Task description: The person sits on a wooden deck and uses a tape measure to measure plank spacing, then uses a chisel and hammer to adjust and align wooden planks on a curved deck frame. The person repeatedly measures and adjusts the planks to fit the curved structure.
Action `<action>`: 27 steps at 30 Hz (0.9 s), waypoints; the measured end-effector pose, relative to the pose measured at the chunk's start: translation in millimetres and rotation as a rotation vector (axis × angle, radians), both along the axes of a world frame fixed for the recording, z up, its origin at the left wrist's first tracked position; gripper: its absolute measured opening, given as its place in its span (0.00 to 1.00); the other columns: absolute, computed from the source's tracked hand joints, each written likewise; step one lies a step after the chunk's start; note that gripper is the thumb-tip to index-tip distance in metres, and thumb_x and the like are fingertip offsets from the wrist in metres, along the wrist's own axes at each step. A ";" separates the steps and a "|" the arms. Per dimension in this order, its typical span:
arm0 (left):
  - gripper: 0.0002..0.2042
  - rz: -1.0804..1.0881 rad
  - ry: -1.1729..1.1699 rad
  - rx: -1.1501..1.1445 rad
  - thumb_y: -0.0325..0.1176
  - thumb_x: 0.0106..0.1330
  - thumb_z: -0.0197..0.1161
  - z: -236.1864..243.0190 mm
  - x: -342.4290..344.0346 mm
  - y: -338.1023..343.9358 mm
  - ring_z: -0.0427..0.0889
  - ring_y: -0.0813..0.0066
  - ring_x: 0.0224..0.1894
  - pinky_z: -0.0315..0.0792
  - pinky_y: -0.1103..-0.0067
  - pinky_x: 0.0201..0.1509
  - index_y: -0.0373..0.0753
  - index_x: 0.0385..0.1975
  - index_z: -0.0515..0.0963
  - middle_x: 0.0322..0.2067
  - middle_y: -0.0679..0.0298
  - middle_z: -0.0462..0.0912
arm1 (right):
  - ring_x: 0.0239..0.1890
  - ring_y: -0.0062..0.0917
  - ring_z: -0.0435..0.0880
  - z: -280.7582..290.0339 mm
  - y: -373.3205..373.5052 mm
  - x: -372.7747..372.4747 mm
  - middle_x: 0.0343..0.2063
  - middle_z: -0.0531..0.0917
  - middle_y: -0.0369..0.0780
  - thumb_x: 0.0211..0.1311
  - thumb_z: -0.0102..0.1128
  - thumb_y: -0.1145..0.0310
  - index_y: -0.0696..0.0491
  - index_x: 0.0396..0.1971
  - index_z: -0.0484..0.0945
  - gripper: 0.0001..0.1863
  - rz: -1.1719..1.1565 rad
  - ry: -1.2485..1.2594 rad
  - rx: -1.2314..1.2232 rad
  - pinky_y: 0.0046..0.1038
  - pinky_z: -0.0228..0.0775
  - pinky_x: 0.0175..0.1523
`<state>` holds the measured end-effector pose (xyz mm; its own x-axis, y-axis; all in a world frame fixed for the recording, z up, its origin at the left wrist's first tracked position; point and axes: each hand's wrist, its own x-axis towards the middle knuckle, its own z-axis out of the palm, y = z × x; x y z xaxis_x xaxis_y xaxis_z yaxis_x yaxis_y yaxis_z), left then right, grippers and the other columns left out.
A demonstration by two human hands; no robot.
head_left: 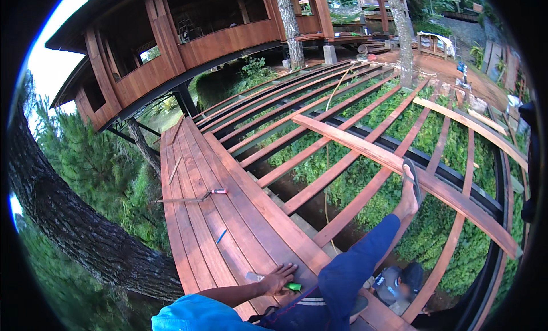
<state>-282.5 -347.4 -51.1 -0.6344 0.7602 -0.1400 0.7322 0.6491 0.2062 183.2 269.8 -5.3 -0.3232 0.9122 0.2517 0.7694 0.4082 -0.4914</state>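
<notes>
My left hand point(276, 280) lies palm down on the reddish deck planks point(228, 217), its fingers stretched out and apart. Partly under the palm is a tool with a green handle point(294, 286); a flat, pale metal piece point(255, 277), seemingly its blade, shows on the wrist side. The hand does not visibly wrap round it. Farther up the planks lies a thin blue stick-like item point(221, 236). Beyond it is a tool with a red and pale handle point(219, 191), near a thin strip. My right hand is out of view.
Open joists point(342, 165) span green plants below. My foot point(407, 197) rests against a long timber point(354, 142) laid across them. Another person point(394, 285) is low among the joists at lower right. A tree trunk point(74, 217) stands left; a wooden building point(222, 43) is beyond.
</notes>
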 end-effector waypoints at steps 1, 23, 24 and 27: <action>0.34 0.008 0.004 0.014 0.59 0.65 0.69 0.5 -0.2 -2.7 0.49 0.41 0.83 0.49 0.48 0.83 0.33 0.55 0.74 0.81 0.41 0.51 | 0.62 0.49 0.83 -2.0 -0.5 3.2 0.63 0.81 0.54 0.75 0.65 0.58 0.55 0.71 0.72 0.30 0.015 0.010 0.032 0.44 0.77 0.67; 0.22 -0.073 -0.218 0.914 0.38 0.78 0.63 100.7 -69.2 249.0 0.80 0.56 0.61 0.71 0.64 0.68 0.27 0.62 0.74 0.60 0.49 0.80 | 0.53 0.46 0.89 -1.7 -92.0 -34.3 0.48 0.90 0.51 0.69 0.64 0.57 0.59 0.57 0.82 0.24 0.186 0.025 -0.439 0.42 0.80 0.61; 0.21 -0.138 -0.230 0.941 0.37 0.77 0.64 99.8 -60.6 278.4 0.80 0.57 0.60 0.71 0.64 0.68 0.27 0.60 0.75 0.59 0.49 0.81 | 0.53 0.46 0.89 -7.2 -89.8 -35.2 0.48 0.90 0.51 0.69 0.64 0.57 0.58 0.57 0.83 0.24 0.184 0.023 -0.434 0.42 0.80 0.60; 0.22 -0.157 -0.367 0.530 0.41 0.71 0.69 78.4 -29.7 345.8 0.85 0.54 0.57 0.74 0.63 0.66 0.31 0.57 0.80 0.52 0.48 0.87 | 0.50 0.46 0.90 -21.9 -85.3 -33.9 0.46 0.90 0.51 0.68 0.65 0.57 0.58 0.56 0.83 0.23 0.189 0.014 -0.416 0.41 0.81 0.59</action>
